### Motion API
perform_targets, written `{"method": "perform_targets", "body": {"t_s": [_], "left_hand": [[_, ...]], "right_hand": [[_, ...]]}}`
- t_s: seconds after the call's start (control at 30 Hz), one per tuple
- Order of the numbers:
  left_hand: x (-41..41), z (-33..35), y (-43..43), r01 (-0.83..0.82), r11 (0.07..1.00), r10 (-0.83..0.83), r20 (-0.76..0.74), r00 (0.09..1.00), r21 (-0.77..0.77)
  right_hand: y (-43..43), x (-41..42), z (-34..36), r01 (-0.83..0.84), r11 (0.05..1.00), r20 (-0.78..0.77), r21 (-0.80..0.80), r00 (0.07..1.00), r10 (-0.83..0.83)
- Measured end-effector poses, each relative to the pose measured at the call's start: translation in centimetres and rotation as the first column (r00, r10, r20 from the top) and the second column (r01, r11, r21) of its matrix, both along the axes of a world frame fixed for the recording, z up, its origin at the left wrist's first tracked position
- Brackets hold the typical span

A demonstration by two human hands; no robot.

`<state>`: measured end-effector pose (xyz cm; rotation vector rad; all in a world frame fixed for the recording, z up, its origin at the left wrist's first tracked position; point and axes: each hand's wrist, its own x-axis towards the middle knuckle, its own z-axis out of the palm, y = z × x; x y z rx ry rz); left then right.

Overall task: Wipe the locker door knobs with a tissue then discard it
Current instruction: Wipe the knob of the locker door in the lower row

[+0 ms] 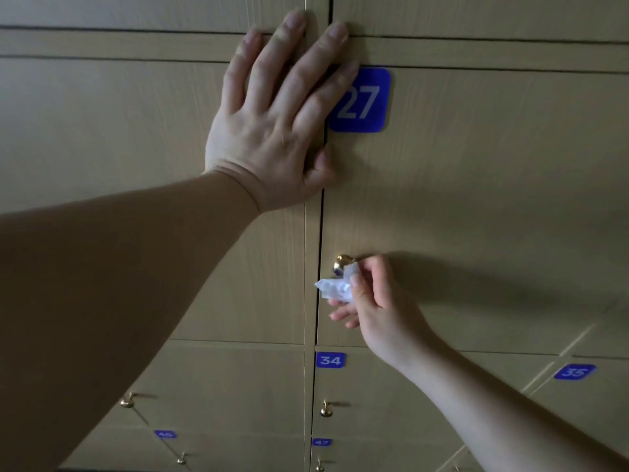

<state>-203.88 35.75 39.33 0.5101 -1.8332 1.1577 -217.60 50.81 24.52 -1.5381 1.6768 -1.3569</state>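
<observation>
A wall of light wooden lockers fills the head view. Locker 27's door [476, 199] carries a blue number plate [366, 100] and a small brass knob [341, 262] near its left edge. My right hand [374, 301] pinches a crumpled white tissue [335, 287] between thumb and fingers and holds it against the underside of that knob. My left hand [272, 117] lies flat with fingers spread on the locker fronts, across the seam at the upper left corner of door 27, partly covering the plate.
Below are lockers 34 [330, 360], 35 [574, 372], 46 [165, 434] and 47 [321, 442], each with a blue plate. Brass knobs stick out at lower left [127, 400], under plate 34 [326, 409] and further down [181, 458].
</observation>
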Motion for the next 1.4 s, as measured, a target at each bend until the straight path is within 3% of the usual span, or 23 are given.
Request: {"method": "perform_targets", "body": {"t_s": [0.33,0.53,0.73,0.97,1.4], "left_hand": [[-0.1,0.0,0.1,0.015,1.000,-0.015,-0.007,1.000,-0.006],[0.0,0.0,0.1,0.023,1.000,-0.023,-0.006,1.000,-0.006],[0.0,0.0,0.3,0.024,1.000,-0.024,-0.007,1.000,-0.006],[-0.1,0.1,0.4,0.024,1.000,-0.024,-0.002,1.000,0.006],[0.1,0.1,0.4,0.033,0.999,-0.033,0.002,0.999,0.022]], "right_hand": [[-1.0,0.2,1.2,0.015,0.998,0.041,0.063,0.999,-0.018],[-1.1,0.8,0.8,0.034,0.999,0.111,0.020,0.993,-0.036],[-0.1,-0.4,1.0,-0.094,0.995,0.038,0.022,0.995,0.093],[0.1,-1.7,0.2,-0.101,0.995,-0.085,-0.008,0.991,0.100],[-1.1,-0.2,0.5,0.008,0.999,0.066,-0.052,0.998,-0.004]]}}
